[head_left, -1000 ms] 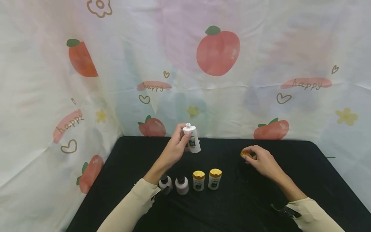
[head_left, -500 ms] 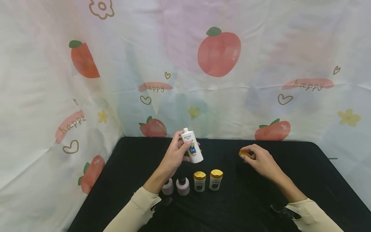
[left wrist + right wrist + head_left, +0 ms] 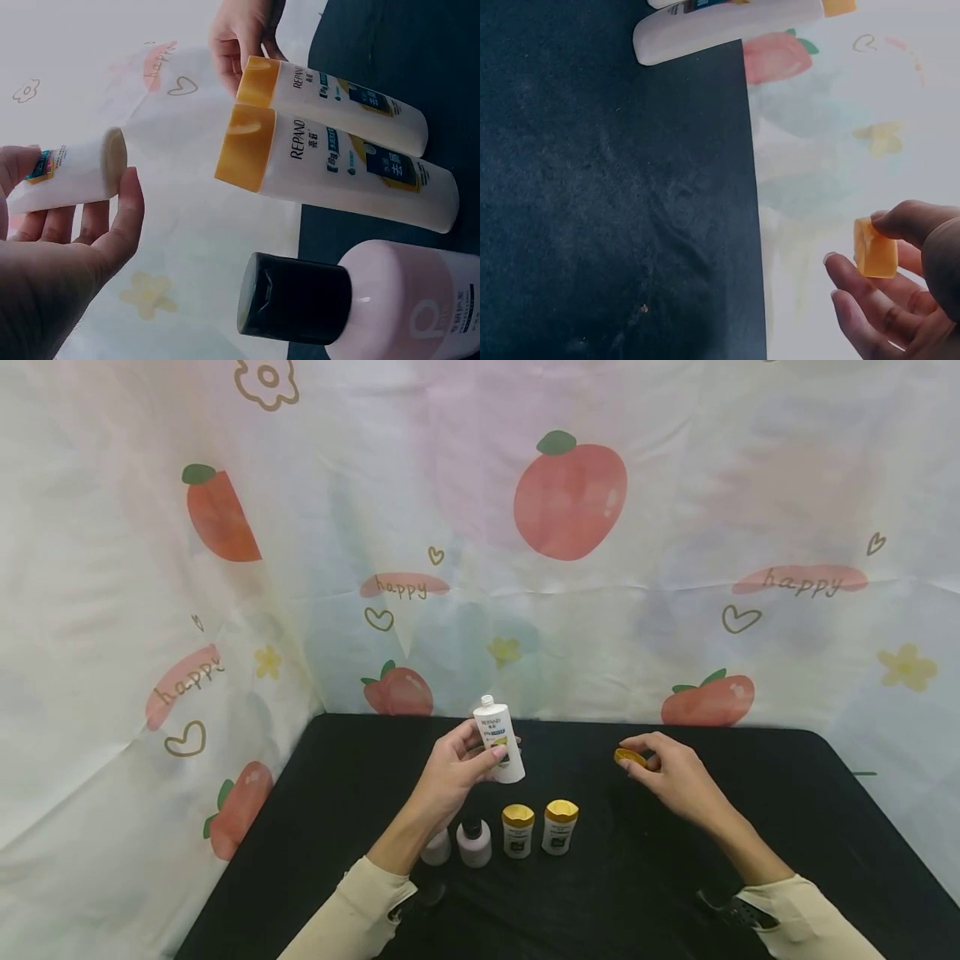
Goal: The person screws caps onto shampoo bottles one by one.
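Note:
My left hand [image 3: 452, 766] grips a white bottle [image 3: 497, 735] around its body, thumb across the label. The bottle has no cap on; its narrow neck points up and it leans slightly left, raised above the black table. In the left wrist view, the base of that white bottle [image 3: 112, 163] faces the little finger. Off to the right, my right hand [image 3: 677, 775] pinches a yellow bottle cap [image 3: 630, 757] between thumb and fingers. The right wrist view shows the same cap [image 3: 875, 251] under the thumb, its hollow side out of sight.
Below the left hand stand two white bottles with yellow caps, a left one [image 3: 517, 832] and a right one [image 3: 559, 828]. Beside them is a pinkish bottle with a black cap [image 3: 474, 843]; another pinkish bottle [image 3: 436, 850] is partly hidden by the left forearm. A printed curtain [image 3: 570, 635] hangs behind the black table [image 3: 637, 893].
The left hand has lowered the white bottle somewhat and turned it, so more of its label shows. The right hand with the yellow cap has barely shifted left.

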Demonstrator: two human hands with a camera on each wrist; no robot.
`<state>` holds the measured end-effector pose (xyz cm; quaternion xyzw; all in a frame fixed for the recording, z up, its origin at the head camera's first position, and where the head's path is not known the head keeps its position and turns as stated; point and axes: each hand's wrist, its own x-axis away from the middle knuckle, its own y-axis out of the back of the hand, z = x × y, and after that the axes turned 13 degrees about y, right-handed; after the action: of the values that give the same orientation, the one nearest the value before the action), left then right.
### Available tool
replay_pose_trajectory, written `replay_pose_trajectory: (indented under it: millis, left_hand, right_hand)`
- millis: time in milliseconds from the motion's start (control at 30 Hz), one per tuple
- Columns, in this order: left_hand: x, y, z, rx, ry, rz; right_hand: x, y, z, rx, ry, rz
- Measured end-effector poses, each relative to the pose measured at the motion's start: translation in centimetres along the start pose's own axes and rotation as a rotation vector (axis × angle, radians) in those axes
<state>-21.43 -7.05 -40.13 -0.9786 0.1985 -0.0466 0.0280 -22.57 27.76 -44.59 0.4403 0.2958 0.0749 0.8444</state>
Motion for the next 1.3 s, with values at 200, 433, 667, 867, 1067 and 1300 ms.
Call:
replay_pose_trajectory:
  millis: [200,433,667,867,1067,1300]
  left_hand:
    - [0.3,-0.1,0.6,-0.007,-0.006,-0.042]
    - [0.4,-0.6,0.9,-0.058,-0.046,-0.069]
    - [0.2,-1.3,1.0,-0.137,-0.062,-0.067]
    - [0.0,-1.8,1.0,-0.177,-0.084,-0.06]
    - [-0.2,-2.2,1.0,-0.19,-0.092,-0.05]
    - [-0.5,-2.7,1.1,-0.184,-0.079,-0.071]
  right_hand:
    - [-0.2,0.1,0.3,-0.072,-0.027,-0.002]
    - [-1.0,0.8,1.3,-0.263,-0.085,-0.004]
    - [-1.8,1.4,2.6,-0.443,-0.098,-0.018]
    - [-2.5,2.2,4.0,-0.466,-0.027,-0.035]
    - [-3.2,2.7,5.3,-0.493,0.035,-0.021]
    - [-4.0,3.2,6.6,-0.586,0.064,-0.008]
